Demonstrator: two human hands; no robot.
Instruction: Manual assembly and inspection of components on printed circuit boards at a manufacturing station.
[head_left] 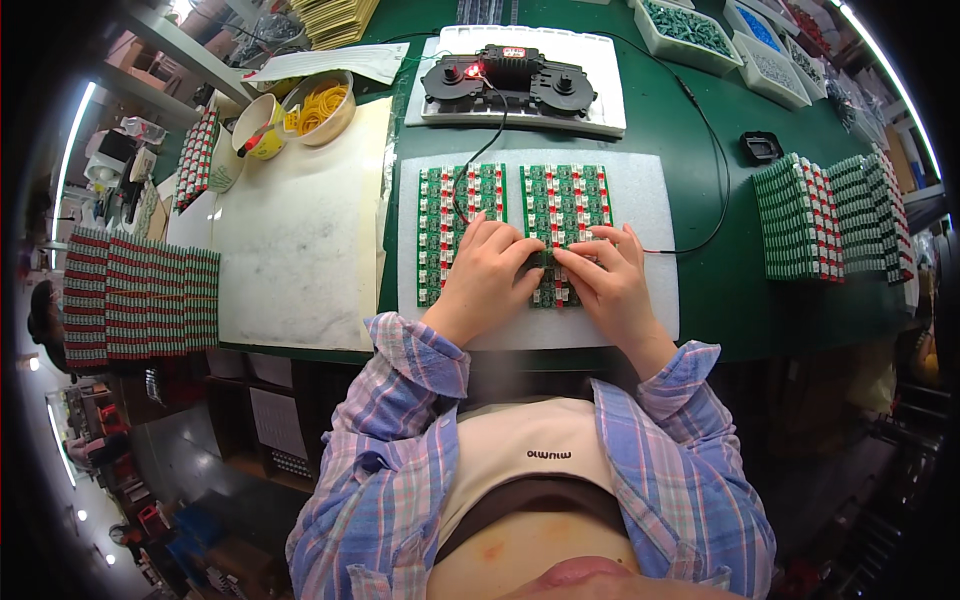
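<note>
Green circuit panels (pixel 565 205) lie parallel — long axes pointing forward.

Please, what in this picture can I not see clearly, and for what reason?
In the head view:
Left board panel: lower right part hidden behind the left hand.
Whatever the right hand may pinch: too small, and covered by its own grip.
Yellow stack: far end cut off by the upper edge.
Green parts: too small to tell their exact shape.
</note>
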